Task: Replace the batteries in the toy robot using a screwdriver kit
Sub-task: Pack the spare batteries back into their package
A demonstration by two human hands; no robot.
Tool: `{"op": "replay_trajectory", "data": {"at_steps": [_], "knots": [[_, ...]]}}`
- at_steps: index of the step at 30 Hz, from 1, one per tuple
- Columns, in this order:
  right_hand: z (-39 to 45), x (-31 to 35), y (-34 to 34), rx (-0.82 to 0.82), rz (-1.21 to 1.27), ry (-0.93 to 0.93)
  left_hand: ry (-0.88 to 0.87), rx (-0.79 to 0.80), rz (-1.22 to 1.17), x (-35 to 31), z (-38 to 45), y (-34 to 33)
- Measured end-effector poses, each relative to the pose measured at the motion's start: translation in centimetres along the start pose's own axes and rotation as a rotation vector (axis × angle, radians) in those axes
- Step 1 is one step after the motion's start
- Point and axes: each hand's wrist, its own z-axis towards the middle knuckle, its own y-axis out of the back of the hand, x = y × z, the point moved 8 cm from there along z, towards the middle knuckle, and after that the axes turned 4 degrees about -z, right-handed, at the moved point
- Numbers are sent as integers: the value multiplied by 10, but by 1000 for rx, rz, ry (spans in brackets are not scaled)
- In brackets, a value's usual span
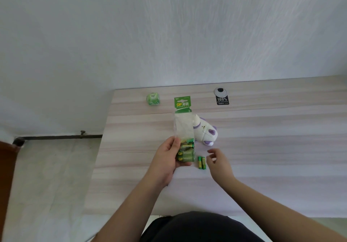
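Observation:
My left hand (169, 157) grips a long clear battery pack (185, 129) with a green header card, held upright over the table; several green batteries sit in its lower end. Two loose green batteries (201, 163) lie side by side on the table just right of the pack. My right hand (217, 162) hovers beside them, fingers apart, holding nothing. The white and purple toy robot (205, 132) lies on its side behind the pack, partly hidden by it. No screwdriver is in view.
A light wood-grain table (281, 148) stands against a white wall. A small green cube-like object (153, 99) sits near the far left corner. A round cable grommet (220, 91) with a black sticker (222, 100) is at the back. The table's left edge drops to the floor.

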Motion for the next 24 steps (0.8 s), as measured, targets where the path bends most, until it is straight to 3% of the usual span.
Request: {"op": "replay_trajectory", "data": {"at_steps": [4,16,20,24], "knots": [[16,-24,-30,82,-196,-69,11,0,-32,-1,-3,10],[21,-33,-31,1,-487,-63,2,26,-69,-11,0,41],[0,-27,-7,-98,-298,-61,-1,86,-75,-12,1,37],[-36,24,29,-177,59,94,8,164,-103,-14,1,26]]}}
